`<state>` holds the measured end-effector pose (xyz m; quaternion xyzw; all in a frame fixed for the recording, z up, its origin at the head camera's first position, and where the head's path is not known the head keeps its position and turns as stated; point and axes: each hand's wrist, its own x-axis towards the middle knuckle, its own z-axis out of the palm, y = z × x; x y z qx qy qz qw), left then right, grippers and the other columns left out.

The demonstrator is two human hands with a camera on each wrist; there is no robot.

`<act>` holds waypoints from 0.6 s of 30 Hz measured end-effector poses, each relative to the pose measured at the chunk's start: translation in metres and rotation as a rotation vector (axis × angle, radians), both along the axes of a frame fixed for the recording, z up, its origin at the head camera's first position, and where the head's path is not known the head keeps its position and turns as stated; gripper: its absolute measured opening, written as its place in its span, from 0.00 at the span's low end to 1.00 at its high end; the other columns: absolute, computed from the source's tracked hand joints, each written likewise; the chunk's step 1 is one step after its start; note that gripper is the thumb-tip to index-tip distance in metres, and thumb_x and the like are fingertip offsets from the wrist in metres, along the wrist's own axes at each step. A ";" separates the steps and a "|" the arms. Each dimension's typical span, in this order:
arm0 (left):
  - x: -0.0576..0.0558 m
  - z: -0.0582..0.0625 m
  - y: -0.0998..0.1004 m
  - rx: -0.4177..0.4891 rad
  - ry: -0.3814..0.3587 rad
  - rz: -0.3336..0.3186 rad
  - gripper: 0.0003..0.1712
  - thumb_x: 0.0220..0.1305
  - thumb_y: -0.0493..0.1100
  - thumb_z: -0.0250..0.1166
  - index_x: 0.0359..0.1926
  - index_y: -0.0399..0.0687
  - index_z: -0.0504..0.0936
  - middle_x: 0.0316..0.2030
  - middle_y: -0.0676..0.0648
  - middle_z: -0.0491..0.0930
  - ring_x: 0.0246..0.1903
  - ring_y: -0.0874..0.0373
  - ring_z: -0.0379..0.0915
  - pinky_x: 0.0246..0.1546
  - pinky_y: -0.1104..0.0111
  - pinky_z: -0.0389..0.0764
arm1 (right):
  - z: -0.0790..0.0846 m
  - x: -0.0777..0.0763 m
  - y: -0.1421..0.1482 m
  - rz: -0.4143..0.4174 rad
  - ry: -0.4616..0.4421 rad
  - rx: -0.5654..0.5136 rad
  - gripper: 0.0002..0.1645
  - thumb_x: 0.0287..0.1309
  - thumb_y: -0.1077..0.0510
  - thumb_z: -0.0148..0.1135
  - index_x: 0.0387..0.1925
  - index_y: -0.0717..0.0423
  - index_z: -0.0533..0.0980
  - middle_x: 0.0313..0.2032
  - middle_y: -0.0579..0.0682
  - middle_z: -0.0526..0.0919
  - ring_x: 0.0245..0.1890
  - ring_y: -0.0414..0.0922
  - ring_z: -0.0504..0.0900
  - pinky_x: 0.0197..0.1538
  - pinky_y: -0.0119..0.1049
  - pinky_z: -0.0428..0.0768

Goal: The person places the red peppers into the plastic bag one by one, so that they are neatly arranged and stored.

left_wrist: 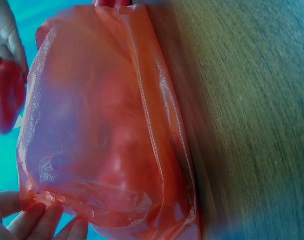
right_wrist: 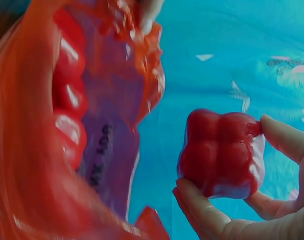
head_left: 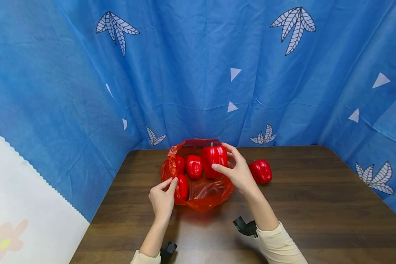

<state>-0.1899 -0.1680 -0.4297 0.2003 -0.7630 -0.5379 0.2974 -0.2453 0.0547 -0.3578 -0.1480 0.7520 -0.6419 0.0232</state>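
Observation:
A red plastic bag sits open on the table with several red bell peppers inside, one of them a bell pepper near its middle. My left hand pinches the bag's left rim between thumb and fingers. Above the bag's right side, my right hand grips another red bell pepper, its green stem upward. In the right wrist view that held pepper shows its lobed underside, apart from the bag. The left wrist view shows the bag's translucent side, with peppers blurred behind it.
One more red bell pepper lies on the wooden table, right of the bag and close to my right wrist. A blue patterned curtain hangs behind the table and along both sides. White cloth shows at the left.

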 end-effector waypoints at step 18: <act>0.000 -0.001 0.001 -0.041 0.024 0.009 0.13 0.58 0.45 0.71 0.40 0.41 0.90 0.37 0.40 0.88 0.43 0.40 0.82 0.46 0.51 0.81 | -0.035 -0.006 -0.043 -0.027 -0.038 0.099 0.44 0.51 0.53 0.73 0.69 0.42 0.64 0.64 0.58 0.71 0.57 0.59 0.75 0.49 0.50 0.83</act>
